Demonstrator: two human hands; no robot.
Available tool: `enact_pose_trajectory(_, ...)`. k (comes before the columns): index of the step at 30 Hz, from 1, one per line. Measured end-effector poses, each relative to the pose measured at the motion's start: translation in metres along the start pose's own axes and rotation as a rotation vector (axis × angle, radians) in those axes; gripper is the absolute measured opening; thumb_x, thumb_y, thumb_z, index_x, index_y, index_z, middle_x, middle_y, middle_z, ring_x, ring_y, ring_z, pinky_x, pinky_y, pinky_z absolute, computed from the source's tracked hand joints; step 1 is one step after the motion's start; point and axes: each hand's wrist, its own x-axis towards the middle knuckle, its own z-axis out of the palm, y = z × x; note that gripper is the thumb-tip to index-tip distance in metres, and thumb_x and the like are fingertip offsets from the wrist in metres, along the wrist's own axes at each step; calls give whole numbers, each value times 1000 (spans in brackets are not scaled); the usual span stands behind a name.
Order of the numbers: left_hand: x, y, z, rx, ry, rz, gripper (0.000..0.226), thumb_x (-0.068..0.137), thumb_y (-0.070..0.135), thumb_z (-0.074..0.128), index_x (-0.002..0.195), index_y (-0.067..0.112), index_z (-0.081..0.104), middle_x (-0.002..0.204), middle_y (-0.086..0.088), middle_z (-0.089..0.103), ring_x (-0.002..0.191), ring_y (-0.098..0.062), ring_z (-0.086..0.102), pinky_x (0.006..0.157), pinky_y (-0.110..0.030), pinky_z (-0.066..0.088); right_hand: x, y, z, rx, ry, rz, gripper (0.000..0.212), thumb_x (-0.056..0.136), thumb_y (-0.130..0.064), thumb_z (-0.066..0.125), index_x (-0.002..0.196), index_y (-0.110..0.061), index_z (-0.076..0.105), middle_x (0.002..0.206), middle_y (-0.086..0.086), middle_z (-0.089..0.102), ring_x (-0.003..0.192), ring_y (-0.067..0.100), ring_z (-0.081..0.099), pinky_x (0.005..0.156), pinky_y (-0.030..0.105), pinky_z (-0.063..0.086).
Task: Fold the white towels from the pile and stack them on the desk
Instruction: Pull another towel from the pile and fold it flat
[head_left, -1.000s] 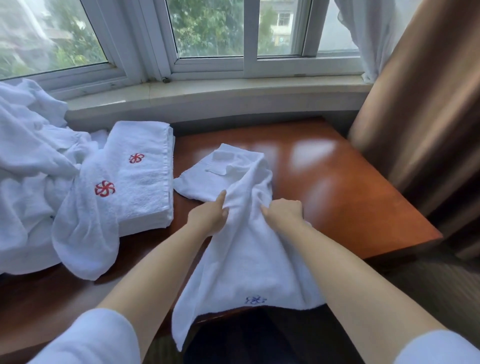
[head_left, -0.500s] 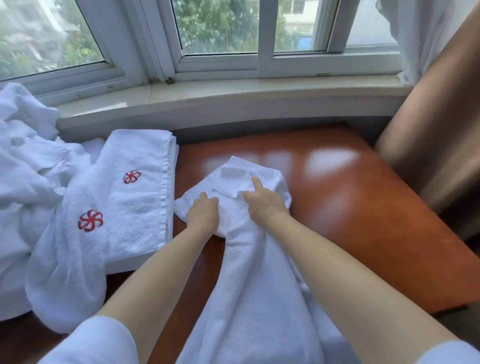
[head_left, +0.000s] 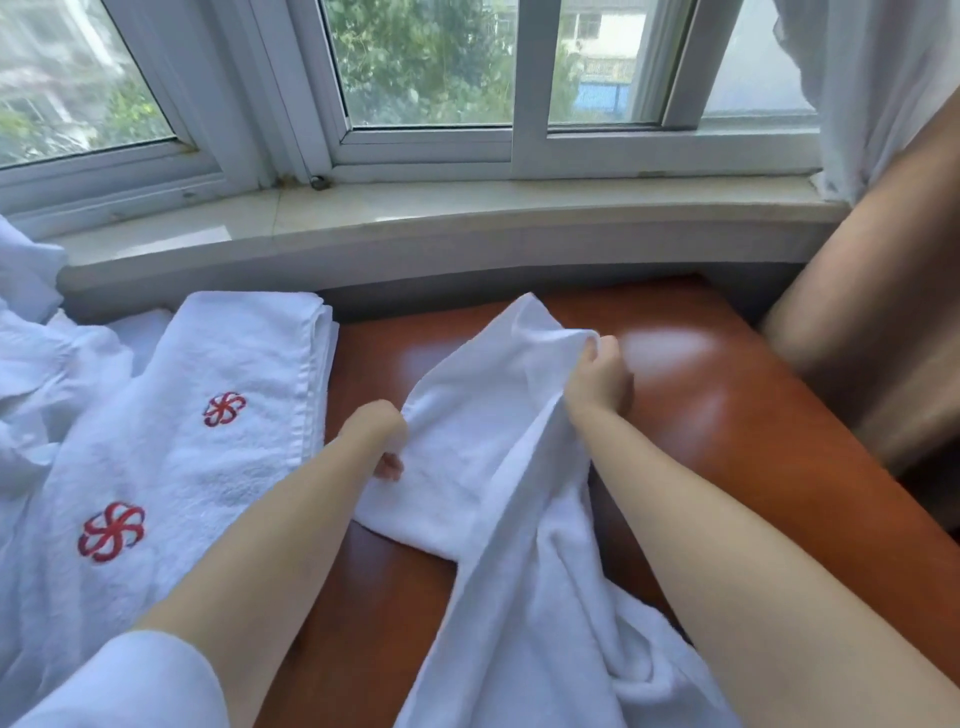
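Towel, white, is lying mid-desk and trailing off the near edge toward the person. Far end is being lifted clear of the wood, rising to a peak near the back of the desk. Lower part is bunching in loose folds at the near edge.

Left hand is gripping the towel's left edge, fingers curled into the cloth, low and close to the desk surface. Right hand is pinching the raised far edge, fingers closing round the fabric, held higher and farther back than the left. Both forearms are reaching forward, white sleeves showing at the near corners.

Folded stack of white towels is sitting on the left part of the desk, its right edge just beside the left hand but not touching it. Red pinwheel logo is showing on top. A loose towel with a second red logo is draping over the stack's near left side. Pile of crumpled white cloth is lying further left, touching the stack.

Desk is reddish-brown, glossy, reflecting window light to the right of the right hand. Window sill is running behind it, window above showing green trees. Brown curtain is hanging at right, white sheer curtain above it.
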Motion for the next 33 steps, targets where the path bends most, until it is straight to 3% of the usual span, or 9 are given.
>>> enact_pose_trajectory(6, 6, 20, -5, -145, 438, 322, 33, 90, 5, 45, 122, 4, 40, 112, -18, 58, 100, -36, 59, 80, -42, 52, 22, 2, -28, 56, 119, 100, 34, 104, -30, 30, 103, -4, 51, 106, 20, 63, 95, 37, 57, 70, 32, 33)
enact_pose_trajectory(9, -5, 44, -15, -395, 330, 526, 16, 97, 14, 37, 112, 13, 35, 99, -10, 50, 87, -25, 48, 63, -31, 41, 15, -4, -31, 176, 107, 96, 33, 103, -29, 31, 107, -4, 52, 108, 18, 63, 97, 35, 57, 72, 31, 33)
enact_pose_trajectory(14, -29, 56, -10, -615, -31, 557, 64, 99, 23, 44, 153, 25, 11, 157, -5, 19, 137, -29, 34, 111, -45, 30, -14, -42, -31, 461, 34, 51, 35, 103, -27, 32, 115, -3, 56, 108, 13, 62, 103, 28, 57, 75, 23, 33)
enact_pose_trajectory(18, -38, 31, -6, -809, -353, 469, 46, 92, 28, 49, 134, 12, 43, 121, -12, 62, 88, -26, 65, 81, -39, 52, -34, -91, -27, 838, -414, 7, 38, 103, -32, 35, 93, -13, 67, 90, 4, 69, 86, 29, 67, 75, 32, 52)
enact_pose_trajectory(21, -38, 16, -3, -860, -434, 451, 32, 92, 34, 45, 110, 16, 64, 99, -7, 72, 86, -23, 69, 78, -37, 54, -36, -80, -23, 855, -543, 150, 40, 101, -41, 35, 90, -17, 65, 98, -1, 70, 76, 27, 67, 64, 29, 50)
enact_pose_trajectory(25, -35, -2, 7, -990, -335, 290, 54, 95, 53, 41, 126, 12, 56, 110, -11, 68, 96, -27, 66, 81, -37, 55, -41, 1, -12, 155, -427, 185, 28, 94, -24, 51, 67, -19, 49, 87, 10, 52, 84, 23, 45, 74, 29, 34)
enact_pose_trajectory(27, -33, -9, 13, -873, -209, 237, 70, 89, 48, 61, 140, 2, 42, 130, -15, 56, 112, -33, 59, 91, -43, 52, -53, 23, -14, -46, -474, 235, 7, 86, -20, 59, 90, -14, 60, 105, 13, 49, 93, 25, 49, 80, 29, 40)
enact_pose_trajectory(29, -31, -15, 22, -793, -108, 189, 65, 81, 16, 74, 133, -8, 45, 122, -22, 58, 103, -37, 62, 80, -41, 53, -63, 24, -12, 5, -541, 280, 49, 83, -19, 67, 128, -3, 53, 121, 13, 52, 107, 27, 55, 87, 30, 44)
enact_pose_trajectory(33, -39, -15, 31, -679, -103, 177, 43, 83, -6, 59, 125, -10, 52, 108, -23, 60, 91, -31, 61, 82, -39, 50, -76, 5, -8, 232, -685, 406, 43, 79, -17, 72, 115, 0, 56, 104, 13, 65, 86, 27, 62, 68, 29, 48)
